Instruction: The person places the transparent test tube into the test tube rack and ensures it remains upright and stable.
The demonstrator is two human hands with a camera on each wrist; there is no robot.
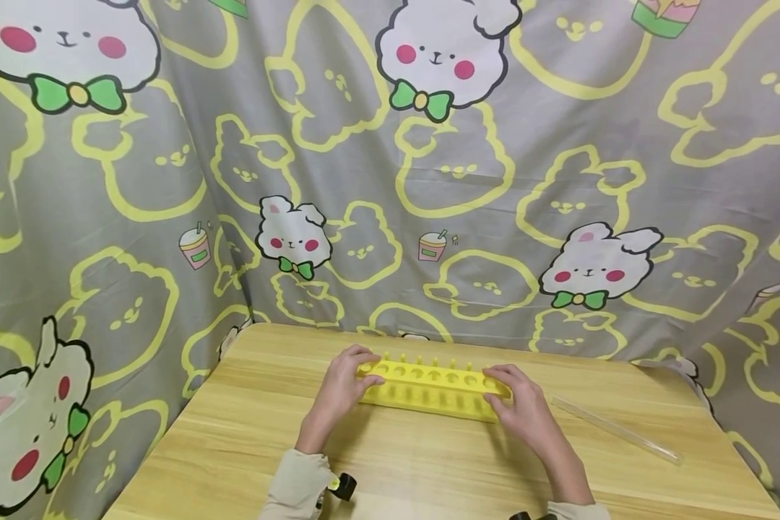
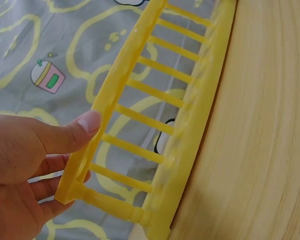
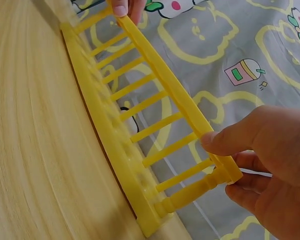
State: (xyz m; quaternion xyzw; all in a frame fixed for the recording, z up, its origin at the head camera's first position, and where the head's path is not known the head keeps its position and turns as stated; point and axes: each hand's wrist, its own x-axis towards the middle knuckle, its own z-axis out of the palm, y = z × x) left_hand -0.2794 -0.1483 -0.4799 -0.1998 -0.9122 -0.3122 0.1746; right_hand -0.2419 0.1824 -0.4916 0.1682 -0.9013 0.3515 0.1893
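Observation:
A yellow plastic test tube rack (image 1: pixel 434 375) stands upright on the wooden table, with a row of round holes in its top bar and pegs along its back. At its left end, my left hand (image 1: pixel 341 390) grips the top bar, thumb on the near side and fingers behind. The right end is held the same way by my right hand (image 1: pixel 529 408). Both wrist views show the thumb on the bar, and the rack's lower bar (image 3: pixel 97 117) appears to rest on the table. No tubes show in the holes.
To the right of the rack lies a long clear tube (image 1: pixel 617 430), slanting across the wooden table (image 1: pixel 416 469). Grey patterned curtains (image 1: pixel 390 180) hang behind the table and along its left side.

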